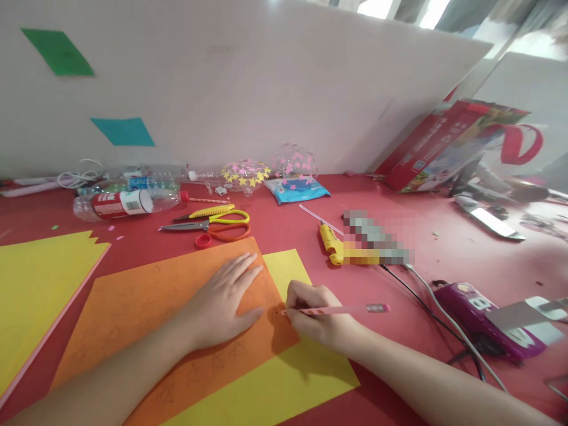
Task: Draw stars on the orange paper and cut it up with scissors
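Marks (pixel 227 354) on the orange sheet (pixel 164 296), perhaps stars, are indistinct; pixelation blurs a grey strip (pixel 375 235).

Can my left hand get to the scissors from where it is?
Probably yes: your left hand lies flat on the orange paper, apparently holding nothing, and the scissors lie just past the paper's far edge, with nothing visible blocking the way.

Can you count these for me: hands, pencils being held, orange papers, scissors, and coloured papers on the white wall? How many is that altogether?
Hands: 2, left hand and right hand
Pencils being held: 1, the pink pencil
Orange papers: 1 showing, the orange sheet
Scissors: 1 pair of scissors
Wall papers: 2, green paper and blue paper
Total: 7
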`<state>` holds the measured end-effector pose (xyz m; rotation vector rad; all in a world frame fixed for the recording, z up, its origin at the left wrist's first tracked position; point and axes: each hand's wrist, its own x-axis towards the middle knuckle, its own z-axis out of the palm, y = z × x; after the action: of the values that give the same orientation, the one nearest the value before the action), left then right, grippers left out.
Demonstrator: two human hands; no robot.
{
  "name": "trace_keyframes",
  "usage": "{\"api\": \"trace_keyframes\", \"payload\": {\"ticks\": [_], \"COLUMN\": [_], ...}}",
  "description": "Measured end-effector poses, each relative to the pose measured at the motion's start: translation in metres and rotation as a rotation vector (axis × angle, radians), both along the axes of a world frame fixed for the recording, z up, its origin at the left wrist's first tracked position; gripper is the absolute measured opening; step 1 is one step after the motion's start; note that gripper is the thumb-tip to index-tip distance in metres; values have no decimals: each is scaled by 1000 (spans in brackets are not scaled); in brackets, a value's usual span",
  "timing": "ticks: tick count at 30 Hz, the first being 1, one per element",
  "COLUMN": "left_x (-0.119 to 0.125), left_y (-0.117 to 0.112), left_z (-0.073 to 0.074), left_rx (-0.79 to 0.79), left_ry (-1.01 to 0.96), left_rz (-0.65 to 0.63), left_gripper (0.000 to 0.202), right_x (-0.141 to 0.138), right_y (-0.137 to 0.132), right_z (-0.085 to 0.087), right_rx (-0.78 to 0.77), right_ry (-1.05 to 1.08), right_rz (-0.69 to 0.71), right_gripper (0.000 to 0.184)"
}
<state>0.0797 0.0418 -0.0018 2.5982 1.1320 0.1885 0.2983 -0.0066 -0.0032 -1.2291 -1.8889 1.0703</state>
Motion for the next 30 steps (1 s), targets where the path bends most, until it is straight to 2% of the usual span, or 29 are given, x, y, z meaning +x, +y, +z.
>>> {"api": "trace_keyframes", "payload": {"ticks": [15,30], "left_x": [0,0], "left_y": [-2,-2], "left_z": [0,1], "left_rx": [2,-19], "left_ry": [15,2], "left_rz": [3,5], "left_gripper": [68,70], "right_x": [4,3], "right_y": [0,-3], "right_z": [2,-1], "right_rx": [-38,-29], "right_ry": [43,-19], "right_rz": [33,56], "right_gripper": [12,16]}}
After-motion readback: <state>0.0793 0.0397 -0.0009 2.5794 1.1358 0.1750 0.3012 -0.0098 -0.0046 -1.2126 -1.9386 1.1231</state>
